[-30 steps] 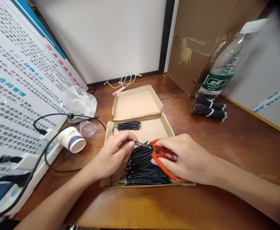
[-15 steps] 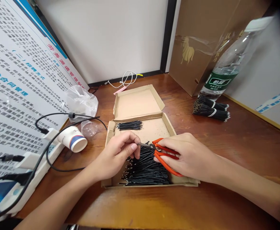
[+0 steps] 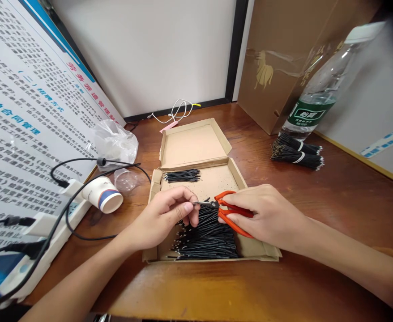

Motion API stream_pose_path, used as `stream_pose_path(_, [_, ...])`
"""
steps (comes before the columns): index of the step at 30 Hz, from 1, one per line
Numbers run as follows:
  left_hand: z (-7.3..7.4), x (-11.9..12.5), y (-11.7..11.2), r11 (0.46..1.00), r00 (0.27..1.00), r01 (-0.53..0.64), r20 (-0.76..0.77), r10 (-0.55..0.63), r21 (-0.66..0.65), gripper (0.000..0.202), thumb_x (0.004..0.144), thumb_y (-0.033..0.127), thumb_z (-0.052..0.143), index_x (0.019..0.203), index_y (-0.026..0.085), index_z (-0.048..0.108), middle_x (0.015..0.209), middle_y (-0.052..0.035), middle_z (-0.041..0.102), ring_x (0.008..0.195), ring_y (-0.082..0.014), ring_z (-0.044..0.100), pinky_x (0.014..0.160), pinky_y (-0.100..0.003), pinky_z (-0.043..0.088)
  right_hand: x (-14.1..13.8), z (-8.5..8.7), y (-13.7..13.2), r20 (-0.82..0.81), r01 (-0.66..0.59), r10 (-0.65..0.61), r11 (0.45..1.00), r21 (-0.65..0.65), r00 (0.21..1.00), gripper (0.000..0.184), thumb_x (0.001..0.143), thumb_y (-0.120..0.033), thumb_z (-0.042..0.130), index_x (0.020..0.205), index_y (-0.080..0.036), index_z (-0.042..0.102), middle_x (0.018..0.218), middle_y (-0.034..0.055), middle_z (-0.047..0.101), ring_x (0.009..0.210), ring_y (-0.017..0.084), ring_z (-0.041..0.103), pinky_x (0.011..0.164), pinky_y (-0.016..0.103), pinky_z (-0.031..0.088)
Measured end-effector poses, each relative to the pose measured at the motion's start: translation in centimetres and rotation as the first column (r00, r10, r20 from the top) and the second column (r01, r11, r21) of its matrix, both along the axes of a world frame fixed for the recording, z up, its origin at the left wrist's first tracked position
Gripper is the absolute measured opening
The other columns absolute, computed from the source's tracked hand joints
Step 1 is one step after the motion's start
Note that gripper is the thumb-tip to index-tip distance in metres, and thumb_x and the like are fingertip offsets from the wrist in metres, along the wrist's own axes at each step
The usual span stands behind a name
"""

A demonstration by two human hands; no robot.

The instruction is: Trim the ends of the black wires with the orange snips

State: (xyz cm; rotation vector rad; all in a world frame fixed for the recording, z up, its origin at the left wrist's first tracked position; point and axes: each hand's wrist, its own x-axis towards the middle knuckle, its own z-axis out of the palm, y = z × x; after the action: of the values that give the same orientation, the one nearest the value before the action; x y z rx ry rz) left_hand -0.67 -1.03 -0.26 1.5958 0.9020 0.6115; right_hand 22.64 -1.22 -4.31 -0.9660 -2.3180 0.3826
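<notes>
My right hand [image 3: 272, 217] is wrapped round the red handles of a pair of scissors [image 3: 237, 213]. Their short dark blades [image 3: 210, 204] point left and reach the fingertips of my left hand [image 3: 169, 212]. Thumb and forefinger of that hand are pinched together; a tiny dark bit shows at the tips, too small to name. Below both hands, a heap of short black wires [image 3: 206, 243] with bare ends fills the near part of an open cardboard box [image 3: 241, 176]. A smaller row of black wires [image 3: 182, 175] lies at its far left.
Left of the box are a tipped paper cup [image 3: 102, 194], a clear plastic cup [image 3: 126, 180], a plastic bag [image 3: 116, 141] and a power strip [image 3: 44, 250] with black cables. At right, a water bottle [image 3: 312, 105] stands behind banded wire bundles [image 3: 297, 154].
The scissors' handles have come closer together in my right hand, and the blades have closed further beside the left fingertips. Both hands otherwise stay almost in place.
</notes>
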Motion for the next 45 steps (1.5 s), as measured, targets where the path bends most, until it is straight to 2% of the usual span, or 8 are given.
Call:
stream_pose_path(6, [0.1, 0.0, 0.1, 1.0, 1.0, 0.004, 0.012, -0.004, -0.015, 0.013, 0.093, 0.023, 0.05, 0.085, 0.013, 0.054, 0.072, -0.0045, 0.064, 0.069, -0.0145, 0.059, 0.065, -0.028, 0.046, -0.2, 0.3, -0.1, -0.031, 0.052, -0.053, 0.999, -0.015, 0.998, 0.019, 0.085, -0.024, 0.055, 0.072, -0.017, 0.066, 0.061, 0.0016, 0.066, 0.051, 0.013, 0.052, 0.052, 0.026, 0.036])
stream_pose_path(11, [0.1, -0.1, 0.0, 1.0, 1.0, -0.004, 0.018, 0.004, 0.001, 0.01, 0.093, 0.021, 0.049, 0.087, 0.013, 0.053, 0.073, -0.0043, 0.065, 0.069, -0.0142, 0.059, 0.065, -0.028, 0.046, -0.2, 1.0, -0.5, -0.021, 0.023, -0.024, 0.998, -0.057, 0.999, 0.016, 0.083, -0.024, 0.056, 0.072, -0.017, 0.066, 0.057, -0.0004, 0.061, 0.049, 0.011, 0.046, 0.052, 0.026, 0.034])
stream_pose_path(17, [0.0, -0.2, 0.0, 1.0, 1.0, -0.005, 0.014, 0.005, 0.004, 0.009, 0.093, 0.021, 0.05, 0.088, 0.013, 0.052, 0.072, -0.0039, 0.065, 0.068, -0.0137, 0.058, 0.065, -0.027, 0.045, -0.1, 1.0, -0.4, -0.006, 0.003, -0.003, 0.998, -0.065, 1.0, 0.02, 0.085, -0.023, 0.053, 0.076, -0.015, 0.068, 0.061, 0.0012, 0.064, 0.052, 0.013, 0.052, 0.053, 0.027, 0.035])
stream_pose_path(26, [0.0, -0.1, 0.2, 1.0, 1.0, 0.015, 0.023, -0.015, 0.012, 0.013, 0.094, 0.021, 0.048, 0.086, 0.012, 0.055, 0.072, -0.0054, 0.065, 0.069, -0.014, 0.059, 0.065, -0.027, 0.046, 0.1, 0.5, -0.3, -0.04, 0.003, -0.003, 1.0, -0.011, 0.999, 0.021, 0.086, -0.022, 0.054, 0.078, -0.015, 0.072, 0.064, 0.0024, 0.068, 0.053, 0.013, 0.059, 0.052, 0.027, 0.036])
stream_pose_path(32, [0.3, -0.1, 0.2, 1.0, 1.0, 0.018, 0.021, -0.018, 0.015, 0.015, 0.094, 0.02, 0.047, 0.084, 0.011, 0.055, 0.072, -0.0061, 0.064, 0.068, -0.0141, 0.059, 0.065, -0.027, 0.047, 0.0, 0.3, -0.2, -0.08, 0.039, -0.032, 0.996, 0.077, 0.996, 0.016, 0.084, -0.019, 0.058, 0.075, -0.014, 0.07, 0.06, 0.0006, 0.066, 0.049, 0.011, 0.05, 0.051, 0.026, 0.033])
stream_pose_path(35, [0.4, -0.1, 0.1, 1.0, 1.0, 0.014, 0.02, -0.014, 0.013, 0.017, 0.094, 0.02, 0.047, 0.083, 0.01, 0.056, 0.072, -0.0064, 0.064, 0.068, -0.014, 0.059, 0.065, -0.026, 0.047, -0.2, 0.7, -0.3, -0.092, 0.037, -0.034, 0.999, 0.032, 0.995, 0.016, 0.083, -0.02, 0.058, 0.072, -0.015, 0.068, 0.056, -0.0011, 0.062, 0.047, 0.009, 0.044, 0.049, 0.026, 0.031])
stream_pose_path(39, [0.2, -0.1, 0.1, 1.0, 0.999, 0.016, 0.038, -0.016, -0.004, 0.015, 0.093, 0.021, 0.048, 0.085, 0.011, 0.056, 0.071, -0.0061, 0.065, 0.068, -0.0142, 0.059, 0.065, -0.026, 0.046, -0.2, 1.1, -0.6, -0.066, 0.011, -0.013, 0.999, -0.04, 0.998, 0.018, 0.084, -0.022, 0.056, 0.069, -0.016, 0.065, 0.055, -0.0025, 0.059, 0.047, 0.009, 0.044, 0.05, 0.025, 0.031])
stream_pose_path(45, [-0.1, -0.3, 0.1, 1.0, 0.999, 0.02, 0.043, -0.019, -0.014, 0.016, 0.094, 0.021, 0.048, 0.086, 0.011, 0.056, 0.071, -0.006, 0.065, 0.068, -0.0143, 0.059, 0.066, -0.027, 0.046, -0.1, 0.8, -0.6, -0.04, 0.003, -0.003, 1.0, 0.011, 0.999, 0.019, 0.084, -0.023, 0.055, 0.07, -0.016, 0.066, 0.055, -0.0017, 0.058, 0.048, 0.01, 0.044, 0.05, 0.026, 0.031])
